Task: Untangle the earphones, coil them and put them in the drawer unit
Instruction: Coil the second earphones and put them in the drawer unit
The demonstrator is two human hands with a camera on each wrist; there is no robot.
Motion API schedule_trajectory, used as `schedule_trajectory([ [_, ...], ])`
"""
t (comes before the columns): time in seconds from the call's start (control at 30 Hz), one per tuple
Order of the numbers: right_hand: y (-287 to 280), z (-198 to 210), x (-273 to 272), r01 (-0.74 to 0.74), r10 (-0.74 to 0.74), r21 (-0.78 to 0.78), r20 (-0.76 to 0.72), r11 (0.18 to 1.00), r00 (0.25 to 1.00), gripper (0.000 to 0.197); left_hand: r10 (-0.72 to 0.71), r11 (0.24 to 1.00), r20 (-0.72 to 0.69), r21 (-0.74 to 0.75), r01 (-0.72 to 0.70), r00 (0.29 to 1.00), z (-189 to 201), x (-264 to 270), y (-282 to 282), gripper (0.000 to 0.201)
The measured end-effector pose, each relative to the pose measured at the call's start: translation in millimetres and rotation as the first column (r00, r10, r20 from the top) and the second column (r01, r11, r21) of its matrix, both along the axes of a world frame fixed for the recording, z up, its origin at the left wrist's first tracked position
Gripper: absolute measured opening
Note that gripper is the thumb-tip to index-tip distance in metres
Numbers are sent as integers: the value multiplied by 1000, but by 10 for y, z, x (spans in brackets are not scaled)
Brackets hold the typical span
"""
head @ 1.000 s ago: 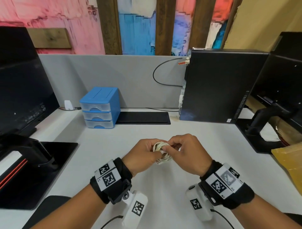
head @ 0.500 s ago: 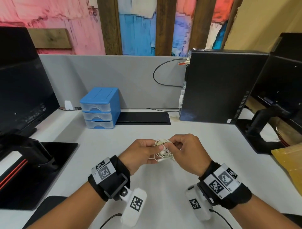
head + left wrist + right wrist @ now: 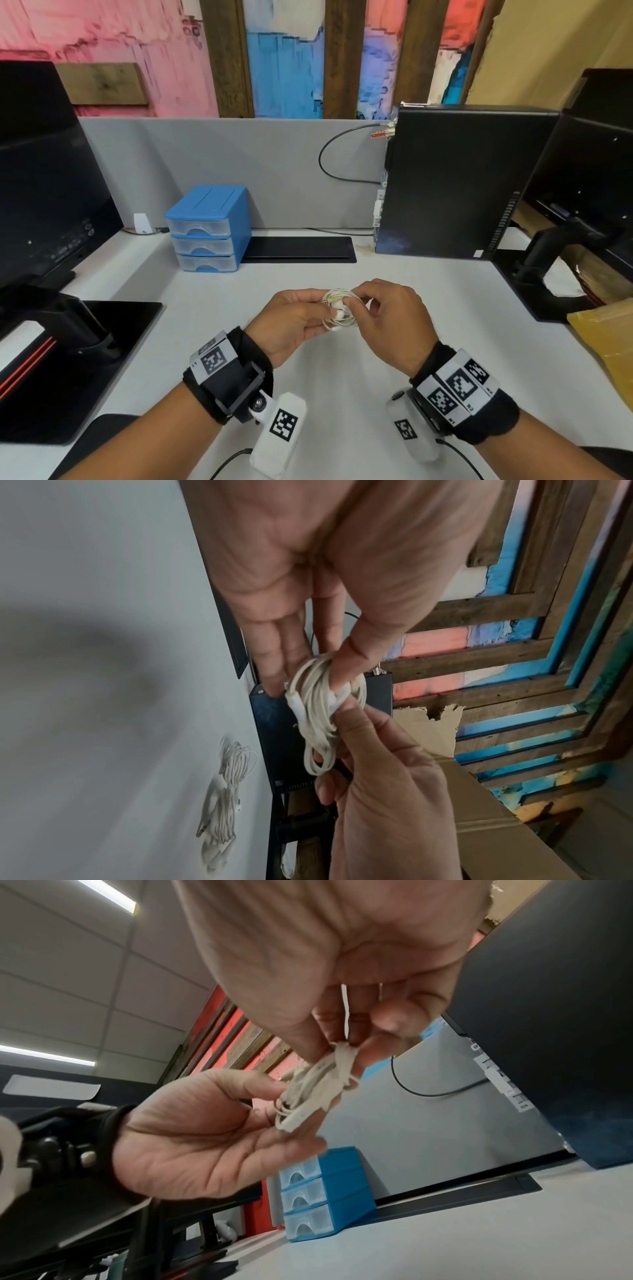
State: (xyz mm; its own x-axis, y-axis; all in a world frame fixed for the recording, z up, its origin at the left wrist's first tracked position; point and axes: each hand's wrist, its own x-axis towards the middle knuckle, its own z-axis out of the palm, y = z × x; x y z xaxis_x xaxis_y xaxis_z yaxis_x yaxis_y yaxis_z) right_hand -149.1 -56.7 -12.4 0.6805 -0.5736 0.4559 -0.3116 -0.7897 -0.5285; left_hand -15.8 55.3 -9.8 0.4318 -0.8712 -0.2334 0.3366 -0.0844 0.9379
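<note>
Both hands hold one small coil of white earphones (image 3: 339, 308) in the air above a white desk (image 3: 342, 394), near the person's body. On the left hand (image 3: 287, 325), the thumb presses the looped cord against nearly straight fingers, so the bundle is pinched there. On the right hand (image 3: 394, 322), thumb and curled fingertips pinch the other side of the same coil, where the cord is wrapped into a knot-like band; one loose strand runs up across that palm in the right wrist view. The two hands nearly touch around the bundle.

One blue drawer unit (image 3: 210, 228) stands at the back of the desk, left of centre, well apart from the hands. It has three clear-fronted drawers, stacked, all closed. What lies inside them cannot be made out.

In the left wrist view, a second pile of white cords (image 3: 222, 804) lies on the desk; it is blurred.

Also on the desk: one black computer tower (image 3: 459, 181) at the right, and one dark monitor (image 3: 48, 178) at the left.
</note>
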Motion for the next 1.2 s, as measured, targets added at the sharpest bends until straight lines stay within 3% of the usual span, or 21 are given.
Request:
schedule_trajectory([
  [0.2,6,-17,-7,10,-11,-44,-22,999,1000,15,-70,991,95,121,58,993,13,48,17,28],
  [0.57,18,-37,-1,-3,6,-81,30,997,1000,12,-41,999,24,-22,41,999,1,44,23,37],
  [0.9,58,12,-2,-93,85,118,74,989,994,13,-99,995,295,9,101,950,-39,82,24,18],
  [1.07,74,12,3,-115,96,135,144,984,985,13,-120,993,289,46,111,950,-17,82,20,22],
  [1.2,101,19,-8,-124,102,116,175,986,979,14,-151,988,182,48,145,972,37,79,35,36],
])
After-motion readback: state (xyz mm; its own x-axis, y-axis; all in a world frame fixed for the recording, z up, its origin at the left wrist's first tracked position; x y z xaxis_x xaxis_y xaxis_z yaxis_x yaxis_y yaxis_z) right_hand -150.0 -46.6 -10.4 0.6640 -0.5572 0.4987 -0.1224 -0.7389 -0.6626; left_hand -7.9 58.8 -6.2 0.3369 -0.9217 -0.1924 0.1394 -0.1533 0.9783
